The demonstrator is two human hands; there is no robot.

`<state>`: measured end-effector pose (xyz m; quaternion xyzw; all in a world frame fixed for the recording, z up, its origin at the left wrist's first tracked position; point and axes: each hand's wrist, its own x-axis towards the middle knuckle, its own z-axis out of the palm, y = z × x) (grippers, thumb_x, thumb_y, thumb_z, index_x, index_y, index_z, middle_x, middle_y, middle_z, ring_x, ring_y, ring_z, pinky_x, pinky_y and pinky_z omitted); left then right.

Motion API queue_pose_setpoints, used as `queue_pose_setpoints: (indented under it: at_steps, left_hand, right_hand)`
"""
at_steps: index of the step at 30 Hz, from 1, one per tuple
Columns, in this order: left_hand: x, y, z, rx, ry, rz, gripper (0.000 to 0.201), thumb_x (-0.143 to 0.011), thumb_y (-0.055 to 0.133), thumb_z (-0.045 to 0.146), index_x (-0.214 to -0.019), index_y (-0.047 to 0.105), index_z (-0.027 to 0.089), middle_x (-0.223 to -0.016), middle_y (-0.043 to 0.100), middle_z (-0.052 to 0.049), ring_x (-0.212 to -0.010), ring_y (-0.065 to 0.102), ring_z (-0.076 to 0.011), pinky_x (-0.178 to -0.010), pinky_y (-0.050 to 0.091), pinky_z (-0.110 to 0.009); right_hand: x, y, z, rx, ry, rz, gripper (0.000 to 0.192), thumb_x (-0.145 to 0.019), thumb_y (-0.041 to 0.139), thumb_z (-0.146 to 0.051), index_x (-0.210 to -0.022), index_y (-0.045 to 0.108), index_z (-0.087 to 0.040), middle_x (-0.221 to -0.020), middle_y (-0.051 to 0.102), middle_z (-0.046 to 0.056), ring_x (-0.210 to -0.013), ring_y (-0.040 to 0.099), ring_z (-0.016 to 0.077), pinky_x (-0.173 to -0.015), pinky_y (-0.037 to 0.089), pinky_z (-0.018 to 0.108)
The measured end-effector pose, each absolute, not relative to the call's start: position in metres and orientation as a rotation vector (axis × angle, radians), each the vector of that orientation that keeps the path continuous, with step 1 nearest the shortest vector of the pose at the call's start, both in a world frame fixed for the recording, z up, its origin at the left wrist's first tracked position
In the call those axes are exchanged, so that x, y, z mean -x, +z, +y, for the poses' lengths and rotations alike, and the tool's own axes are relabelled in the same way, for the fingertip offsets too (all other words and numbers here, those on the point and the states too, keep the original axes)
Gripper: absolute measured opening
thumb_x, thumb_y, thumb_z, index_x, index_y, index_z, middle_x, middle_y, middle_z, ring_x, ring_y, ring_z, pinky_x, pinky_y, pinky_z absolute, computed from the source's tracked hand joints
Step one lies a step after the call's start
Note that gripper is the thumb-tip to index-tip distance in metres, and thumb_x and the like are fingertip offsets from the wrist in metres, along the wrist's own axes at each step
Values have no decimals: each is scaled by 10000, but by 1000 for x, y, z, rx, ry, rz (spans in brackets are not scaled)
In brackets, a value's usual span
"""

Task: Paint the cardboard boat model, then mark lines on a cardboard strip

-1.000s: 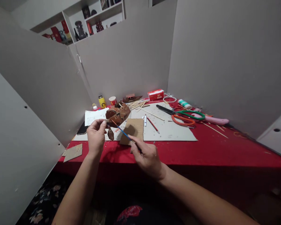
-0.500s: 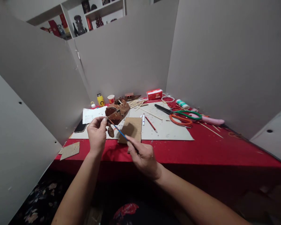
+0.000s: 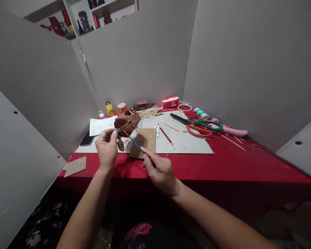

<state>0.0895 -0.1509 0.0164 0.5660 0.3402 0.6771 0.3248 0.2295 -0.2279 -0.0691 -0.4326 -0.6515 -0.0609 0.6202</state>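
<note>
Holding a small brown cardboard model [image 3: 126,123] up above the counter [image 3: 223,166], the left hand [image 3: 106,148] pinches its near end, grip clamped on it between thumb and fingertips. Right hand [image 3: 159,170] has its grip closed around a thin blue-handled paintbrush [image 3: 134,143], bristle end touching the model's underside. Step in hand, by my reading: brushing brown paint onto the lower face of the model, with much of its surface already brown.

Below the model, on the grey cutting mat [image 3: 186,143], lies a flat cardboard rectangle [image 3: 144,141] and a small brown-painted scrap [image 3: 120,145]. Just beside them, 1 white marker [image 3: 158,130] and 1 red pencil [image 3: 167,136]. Farther back: bamboo skewers [image 3: 149,113], a yellow bottle [image 3: 109,109], a paper cup [image 3: 121,107], a red box [image 3: 170,102]. To the right, green-handled scissors [image 3: 197,122] and orange-handled scissors [image 3: 198,132], near each other. A dark phone [image 3: 87,139] sits at the mat's left edge.

Next move likely calls for a steady left-hand hold, perhaps a slight turn of the model to expose unpainted faces, and light strokes so the thin card does not bend.
</note>
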Motion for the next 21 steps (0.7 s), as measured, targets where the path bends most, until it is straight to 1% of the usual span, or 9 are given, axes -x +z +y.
queue_pose_setpoints:
  at_steps: [2, 7, 11, 16, 18, 21]
  left_hand:
    - [-90, 17, -152, -1486, 1780, 900, 109, -770, 715, 267, -758, 665, 172, -627, 630, 16, -504, 579, -97, -452, 427, -195]
    - [-94, 18, -154, -1492, 1781, 878, 98, -767, 702, 256, -756, 660, 168, -622, 626, 21, -474, 540, -83, -448, 427, -196]
    - [-94, 20, -156, -1488, 1769, 880, 88, -770, 694, 252, -758, 657, 172, -600, 614, 26, -437, 500, -78, -428, 411, -203]
    - [-88, 17, -149, -1491, 1811, 905, 95, -759, 709, 259, -771, 677, 169, -680, 659, 3, -567, 587, -99, -508, 445, -198]
    - [-86, 15, -146, -1468, 1802, 898, 115, -753, 713, 270, -783, 682, 163, -699, 670, -1, -599, 617, -106, -530, 451, -200]
    - [-83, 14, -143, -1423, 1764, 884, 143, -741, 725, 284, -795, 684, 157, -684, 665, 2, -586, 622, -104, -519, 439, -197]
  right_hand:
    - [-230, -69, -227, 1018, -137, -1469, 339, -960, 499, -169, -1250, 672, -147, -873, 788, 104, -628, 739, 154, -639, 604, 232]
    - [-225, -70, -228, 949, -161, -1530, 358, -951, 507, -143, -1277, 658, -142, -838, 788, 94, -622, 735, 152, -653, 605, 234]
    - [-227, -71, -229, 966, -155, -1504, 342, -953, 505, -141, -1255, 662, -117, -831, 785, 103, -601, 725, 145, -614, 590, 225]
    - [-232, -72, -228, 1002, -135, -1485, 344, -957, 495, -159, -1257, 660, -134, -709, 758, 60, -566, 706, 134, -592, 572, 210]
    - [-233, -73, -227, 981, -138, -1503, 348, -956, 494, -158, -1262, 657, -130, -715, 760, 64, -577, 710, 137, -600, 575, 215]
    - [-233, -74, -226, 991, -134, -1476, 357, -957, 492, -163, -1276, 651, -139, -777, 774, 83, -596, 717, 142, -608, 585, 224]
